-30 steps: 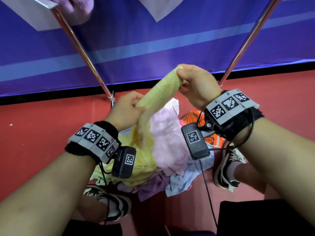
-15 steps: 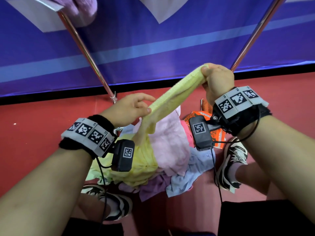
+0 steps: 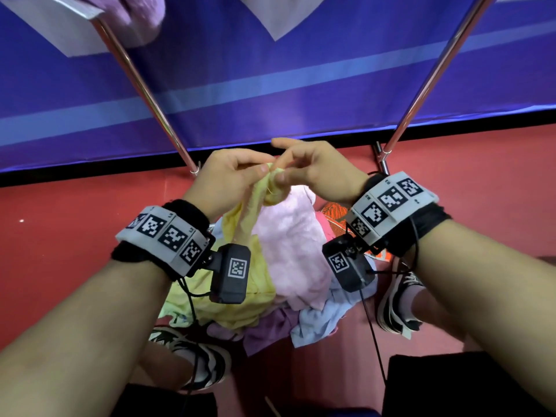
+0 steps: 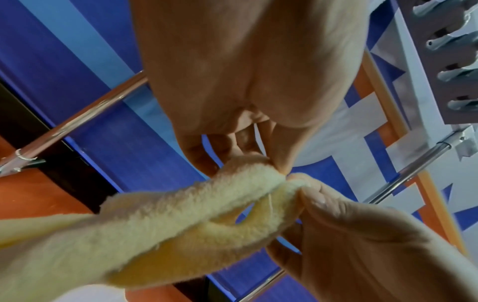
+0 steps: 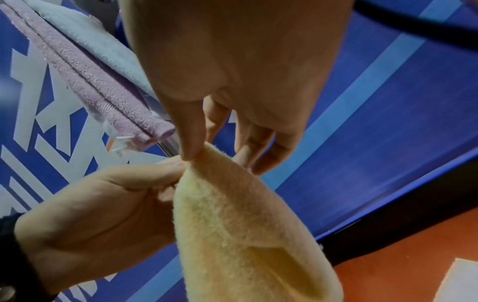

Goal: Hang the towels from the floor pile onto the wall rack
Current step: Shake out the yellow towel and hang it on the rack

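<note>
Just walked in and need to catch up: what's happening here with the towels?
A person crouches over a pile of towels on the red floor. Both hands, left hand and right hand, pinch the top of a yellow towel lifted from the pile; its lower end hangs down to the pile. A purple towel already hangs on the rack. The yellow one is not yet hung.

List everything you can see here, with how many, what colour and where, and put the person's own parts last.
yellow towel: one, pale yellow, top end pinched by both hands, rest trailing down onto the pile
pink towel: one, pale pink, top of the floor pile
other pile towels: several, light blue, purple, orange
hung towel: one, mauve, over the rack's bar
rack poles: two, chrome, slanting before the blue wall
floor: red
shoes: two, black and white
left hand: pinching the yellow towel
right hand: pinching it too
</note>
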{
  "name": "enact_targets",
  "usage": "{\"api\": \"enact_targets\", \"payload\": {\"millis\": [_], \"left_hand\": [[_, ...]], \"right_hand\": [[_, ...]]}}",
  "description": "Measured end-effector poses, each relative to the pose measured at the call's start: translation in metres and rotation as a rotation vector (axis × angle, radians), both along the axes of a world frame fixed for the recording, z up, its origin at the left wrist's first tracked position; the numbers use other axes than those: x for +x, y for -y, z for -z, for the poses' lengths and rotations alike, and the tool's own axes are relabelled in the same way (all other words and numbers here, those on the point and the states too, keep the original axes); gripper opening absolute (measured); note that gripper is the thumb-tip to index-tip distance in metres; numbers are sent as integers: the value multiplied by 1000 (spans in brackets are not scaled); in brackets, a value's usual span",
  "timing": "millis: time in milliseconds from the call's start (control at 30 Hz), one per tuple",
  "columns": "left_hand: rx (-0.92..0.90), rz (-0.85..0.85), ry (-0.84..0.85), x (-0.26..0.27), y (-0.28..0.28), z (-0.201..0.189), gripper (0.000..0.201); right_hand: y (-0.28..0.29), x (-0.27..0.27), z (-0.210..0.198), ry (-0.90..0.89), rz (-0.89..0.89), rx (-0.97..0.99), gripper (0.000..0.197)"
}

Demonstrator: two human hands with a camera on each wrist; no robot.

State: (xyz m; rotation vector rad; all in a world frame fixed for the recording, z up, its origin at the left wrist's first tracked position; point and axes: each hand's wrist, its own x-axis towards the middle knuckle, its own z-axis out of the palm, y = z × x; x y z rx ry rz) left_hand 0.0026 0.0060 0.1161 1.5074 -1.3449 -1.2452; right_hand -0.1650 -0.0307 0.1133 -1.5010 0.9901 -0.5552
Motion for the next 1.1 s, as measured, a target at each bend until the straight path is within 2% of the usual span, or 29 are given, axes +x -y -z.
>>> {"api": "enact_targets", "payload": {"millis": [100, 233, 367, 500, 633, 733, 833, 1000, 1100], "left_hand": [[2, -11, -11, 1, -1, -1, 20], [51, 47, -21, 6, -1, 2, 29], [91, 114, 123, 9, -2, 8, 40], [87, 10, 230, 23, -1, 13, 25], [41, -80, 274, 31, 2, 13, 17], [28, -182, 138, 27, 3, 10, 14], [32, -206, 52, 20, 3, 8, 12], [39, -46, 40, 6, -1, 7, 19], [54, 58, 15, 4, -2, 5, 24]], "right_hand": [[-3, 0, -1, 73, 8, 34, 18], [0, 0, 1, 23, 98, -12, 22], [6, -2, 1, 19, 306, -61, 26], [17, -13, 3, -20, 567, -148, 20], [26, -21, 5, 4, 681, -105, 20], [26, -20, 9, -20, 629, -42, 23], [20, -14, 9, -39, 520, -39, 26], [5, 0, 2, -27, 122, 5, 28], [-1, 5, 1, 35, 7, 69, 24]]}}
